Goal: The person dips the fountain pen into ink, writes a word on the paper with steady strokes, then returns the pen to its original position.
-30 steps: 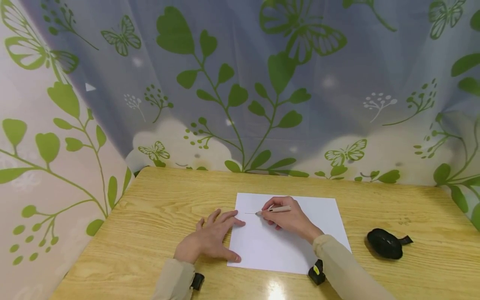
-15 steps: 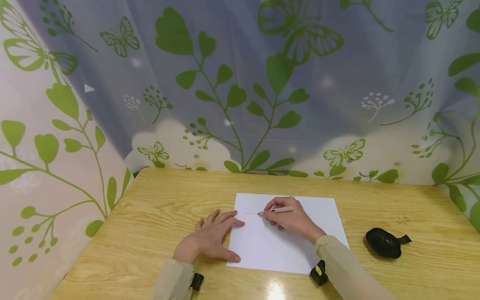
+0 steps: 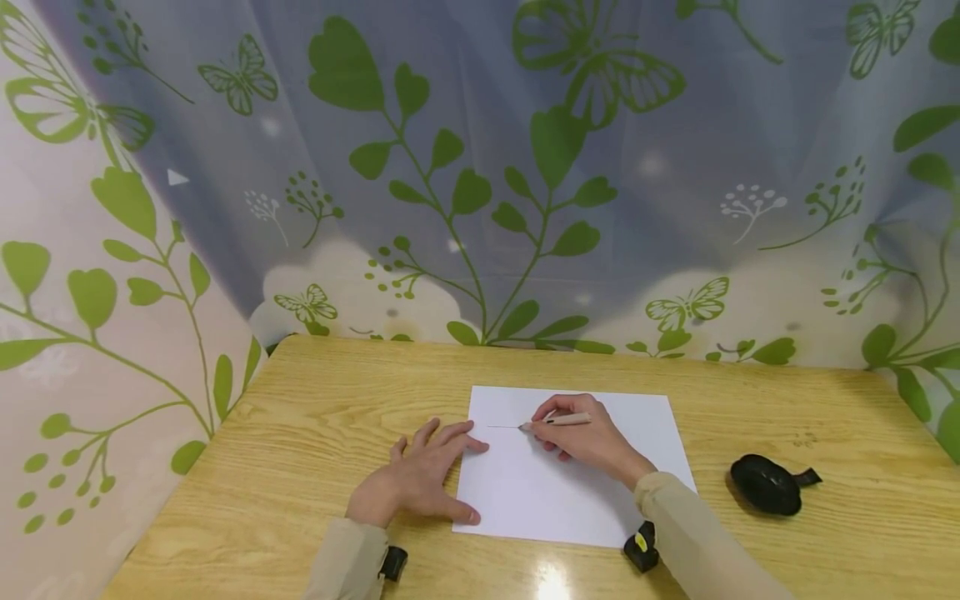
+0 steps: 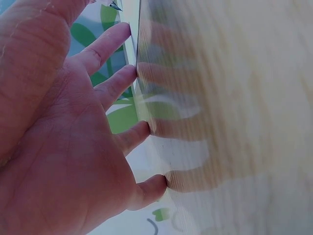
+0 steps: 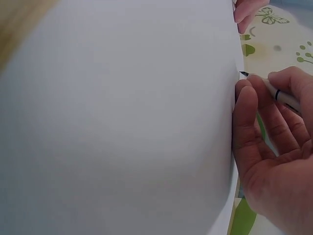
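A white sheet of paper [image 3: 525,492] lies on the wooden table. My right hand [image 3: 588,437] pinches a light-coloured pen [image 3: 573,419], its dark tip on the paper at the right end of a thin, dark horizontal line [image 3: 501,427]. In the right wrist view, the pen [image 5: 288,101] sits between thumb and fingers, and the other fingers rest against the sheet. My left hand [image 3: 420,479] spreads its fingers over the paper's left edge, some on the sheet and some on the wood. In the left wrist view, the left hand's fingertips [image 4: 159,183] touch the surface.
A small black dish-like object [image 3: 765,485] with a short tab lies right of the paper on the wooden table [image 3: 337,400]. A curtain [image 3: 450,167] with green leaves and butterflies hangs behind. Black devices are strapped at both wrists.
The right hand has slid slightly right with the pen, and the line on the paper has grown longer. The left hand stays in place.
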The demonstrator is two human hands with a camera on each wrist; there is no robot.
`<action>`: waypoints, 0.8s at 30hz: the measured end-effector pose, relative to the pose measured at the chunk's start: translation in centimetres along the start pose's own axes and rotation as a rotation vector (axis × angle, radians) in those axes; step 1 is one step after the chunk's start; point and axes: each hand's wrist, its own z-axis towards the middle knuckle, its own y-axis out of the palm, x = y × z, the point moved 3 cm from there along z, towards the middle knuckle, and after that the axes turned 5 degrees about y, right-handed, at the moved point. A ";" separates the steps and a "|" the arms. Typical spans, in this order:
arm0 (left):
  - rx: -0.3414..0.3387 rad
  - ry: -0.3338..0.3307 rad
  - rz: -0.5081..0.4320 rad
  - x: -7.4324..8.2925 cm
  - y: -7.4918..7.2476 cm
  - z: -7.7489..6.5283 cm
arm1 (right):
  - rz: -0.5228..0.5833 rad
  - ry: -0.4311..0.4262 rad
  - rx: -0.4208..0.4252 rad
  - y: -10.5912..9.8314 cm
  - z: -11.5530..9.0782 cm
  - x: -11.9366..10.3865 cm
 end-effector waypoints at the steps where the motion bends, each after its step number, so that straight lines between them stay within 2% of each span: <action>1: 0.001 0.001 0.001 0.0 0.0 0.0 | 0.001 0.001 0.000 0.0 0.0 0.0; 24: 0.004 0.013 -0.020 -0.2 0.0 0.0 | 0.000 0.027 -0.003 -1.0 -0.6 0.2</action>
